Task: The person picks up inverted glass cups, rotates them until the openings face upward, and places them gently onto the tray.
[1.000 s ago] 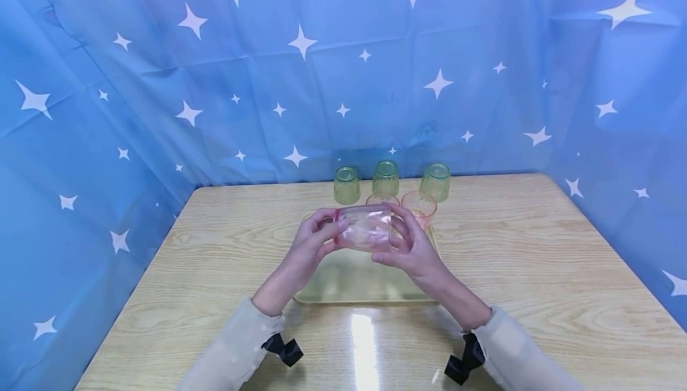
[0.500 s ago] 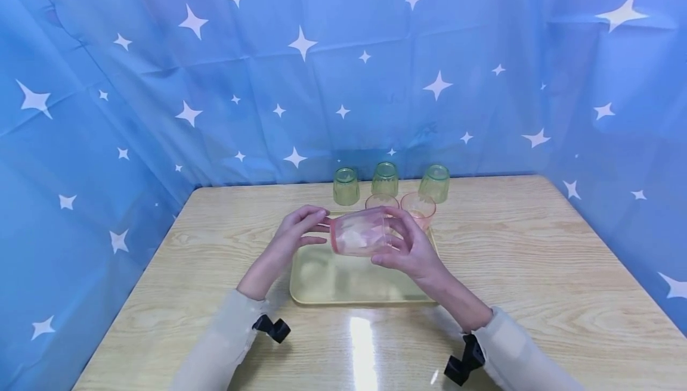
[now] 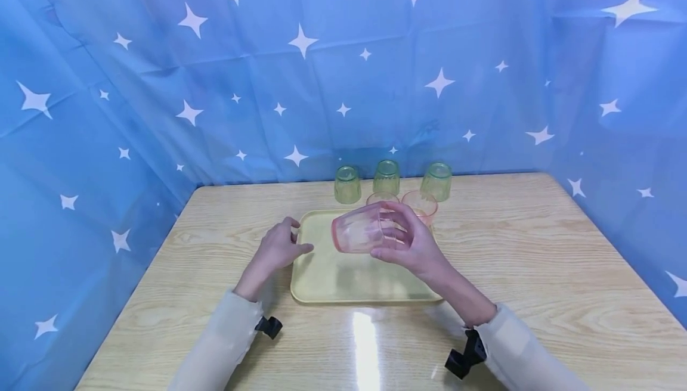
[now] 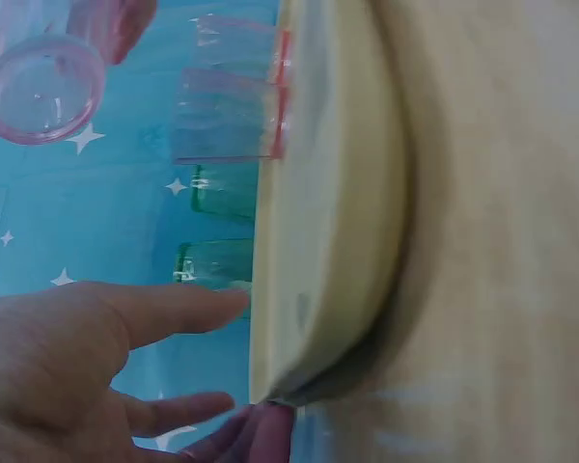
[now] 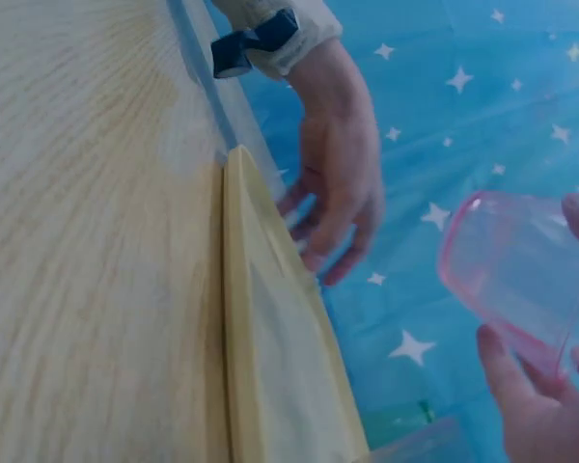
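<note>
My right hand (image 3: 410, 242) holds a clear pink tumbler (image 3: 356, 231) on its side above a pale yellow tray (image 3: 322, 289). Its thick pink base faces left; the fingers and thumb curl round the mouth end. At the tray's left edge is my left hand (image 3: 276, 247), thumb spread away from the fingers and holding nothing. In the left wrist view the fingers (image 4: 270, 434) of this hand reach right to the tray's rim (image 4: 362, 212). Two more pink tumblers, a nearer one (image 3: 420, 203) and another (image 3: 383, 198), stand mouth up at the tray's back right, partly hidden by my right hand.
Behind the tray, three green glasses stand upside down: left (image 3: 347, 185), middle (image 3: 386, 177) and right (image 3: 436, 182). The wooden table (image 3: 537, 248) ends at the back against a blue curtain (image 3: 343, 81) with white stars.
My left hand has let go of the tumbler's base and moved left and down to the tray's edge. The right hand keeps its hold, nearly in place.
</note>
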Action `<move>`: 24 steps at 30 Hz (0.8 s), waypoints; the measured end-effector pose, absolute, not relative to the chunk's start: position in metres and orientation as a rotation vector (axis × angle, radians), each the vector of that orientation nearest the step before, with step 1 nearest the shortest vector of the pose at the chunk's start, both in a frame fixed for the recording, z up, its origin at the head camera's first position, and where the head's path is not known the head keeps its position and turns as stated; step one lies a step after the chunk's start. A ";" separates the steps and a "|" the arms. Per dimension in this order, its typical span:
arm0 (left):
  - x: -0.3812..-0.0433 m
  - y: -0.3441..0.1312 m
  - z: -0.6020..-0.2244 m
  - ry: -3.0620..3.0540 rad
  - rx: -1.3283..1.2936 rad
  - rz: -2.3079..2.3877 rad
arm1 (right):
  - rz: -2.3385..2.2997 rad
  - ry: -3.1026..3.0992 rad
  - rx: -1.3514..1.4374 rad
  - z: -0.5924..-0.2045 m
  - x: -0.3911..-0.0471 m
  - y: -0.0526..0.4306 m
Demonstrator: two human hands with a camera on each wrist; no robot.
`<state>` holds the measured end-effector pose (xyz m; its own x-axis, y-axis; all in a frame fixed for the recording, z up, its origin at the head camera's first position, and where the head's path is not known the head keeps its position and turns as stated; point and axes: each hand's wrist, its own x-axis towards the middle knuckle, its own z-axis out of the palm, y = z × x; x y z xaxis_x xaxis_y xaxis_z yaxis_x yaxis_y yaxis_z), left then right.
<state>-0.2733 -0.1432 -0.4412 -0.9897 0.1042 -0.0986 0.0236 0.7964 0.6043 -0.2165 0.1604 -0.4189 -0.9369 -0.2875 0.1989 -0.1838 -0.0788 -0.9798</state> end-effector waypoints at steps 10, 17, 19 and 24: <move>-0.259 -0.154 -0.453 2.727 0.165 1.050 | -2.048 2.246 -0.547 -0.397 -0.228 0.156; -0.259 -0.154 -0.455 2.702 0.177 1.093 | -1.893 2.316 -0.525 -0.384 -0.245 0.155; -0.259 -0.155 -0.455 2.689 0.167 1.114 | -1.816 2.342 -0.537 -0.381 -0.250 0.154; -0.258 -0.155 -0.457 2.669 0.154 1.157 | -1.628 2.445 -0.552 -0.372 -0.261 0.148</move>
<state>-0.2584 -0.1554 -0.4574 -0.9685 0.1857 -0.1662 0.0056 0.6832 0.7303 -0.2615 0.1483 -0.3720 -0.9206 -0.3832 0.0754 -0.2172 0.3419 -0.9143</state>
